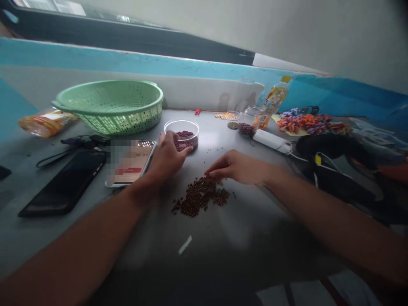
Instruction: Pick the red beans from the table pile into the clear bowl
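A heap of small dark red beans [200, 196] lies on the grey table [242, 229] in front of me. My right hand [237, 168] rests at the heap's far edge, fingers pressed together and pointing left onto the beans. My left hand [167, 156] is curled against the near side of a clear round container [181, 134] that holds more red beans; what its fingers hold, if anything, is hidden.
A green perforated basket [111, 106] stands at the back left. Two phones [63, 182] [130, 163] lie left of my hands. A glass jar [250, 121], a yellow-capped bottle [274, 100], a white power strip [270, 140], colourful bands [302, 123] and dark cables [334, 161] crowd the right.
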The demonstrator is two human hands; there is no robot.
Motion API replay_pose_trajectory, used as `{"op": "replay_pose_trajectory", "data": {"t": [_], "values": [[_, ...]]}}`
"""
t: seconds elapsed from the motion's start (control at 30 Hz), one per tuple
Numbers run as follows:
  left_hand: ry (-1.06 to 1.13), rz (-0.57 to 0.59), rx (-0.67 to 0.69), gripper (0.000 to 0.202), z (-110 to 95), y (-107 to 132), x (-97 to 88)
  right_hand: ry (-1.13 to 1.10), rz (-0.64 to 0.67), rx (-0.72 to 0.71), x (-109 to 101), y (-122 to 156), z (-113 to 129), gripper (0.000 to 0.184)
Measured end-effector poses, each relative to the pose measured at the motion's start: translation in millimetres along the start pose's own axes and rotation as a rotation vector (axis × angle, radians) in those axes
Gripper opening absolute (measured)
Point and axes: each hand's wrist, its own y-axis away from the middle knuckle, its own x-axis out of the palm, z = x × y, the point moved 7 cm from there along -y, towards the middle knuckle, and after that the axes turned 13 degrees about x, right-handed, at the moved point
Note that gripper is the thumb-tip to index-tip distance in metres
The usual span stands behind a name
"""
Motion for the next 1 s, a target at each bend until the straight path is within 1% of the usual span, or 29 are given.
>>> {"op": "replay_pose_trajectory", "data": {"t": [0.07, 0.13, 0.23, 0.3, 0.37, 0.43, 0.5, 0.57, 0.63, 0.7, 0.77, 0.83, 0.93, 1.0], "values": [[0.004, -0.019, -0.001, 0.041, 4, -3, 0.3, 0.261, -0.068, -0.048, -4, 8, 10, 0.028], [0.028, -0.032, -0.001, 0.04, 7, -4, 1.9, 0.38, -0.103, -0.077, -2, 10, 17, 0.033], [0.079, -0.041, 0.028, 0.038, 9, -3, 7.8, 0.491, -0.118, -0.148, 14, 4, 26, 0.046], [0.113, -0.052, 0.067, 0.037, 8, -2, 11.7, 0.608, -0.149, -0.183, 27, -1, 30, 0.053], [0.161, -0.059, 0.095, 0.037, 9, -1, 15.0, 0.694, -0.153, -0.182, 37, -5, 29, 0.052], [0.212, -0.055, 0.101, 0.036, 9, -1, 16.9, 0.694, -0.092, -0.178, 44, -7, 25, 0.044], [0.244, -0.046, 0.092, 0.035, 10, -1, 17.1, 0.635, -0.031, -0.198, 46, -8, 19, 0.033], [0.262, -0.045, 0.083, 0.035, 10, 0, 16.1, 0.581, -0.001, -0.241, 45, -8, 15, 0.021], [0.276, -0.041, 0.086, 0.036, 9, -1, 15.7, 0.531, -0.003, -0.264, 41, -8, 11, 0.014], [0.279, -0.04, 0.094, 0.037, 9, -1, 16.0, 0.438, -0.017, -0.24, 34, -9, 8, 0.011], [0.273, -0.045, 0.1, 0.039, 11, -2, 17.0, 0.265, -0.007, -0.169, 26, -11, 5, 0.01], [0.277, -0.057, 0.111, 0.04, 13, -3, 17.9, 0.029, 0.036, -0.073, 20, -14, 0, 0.011], [0.295, -0.065, 0.132, 0.038, 14, -4, 19.0, -0.333, 0.112, 0.061, 16, -18, -10, 0.009], [0.303, -0.057, 0.136, 0.037, 14, -4, 19.3, -0.507, 0.142, 0.11, 17, -22, -15, 0.009]]}}
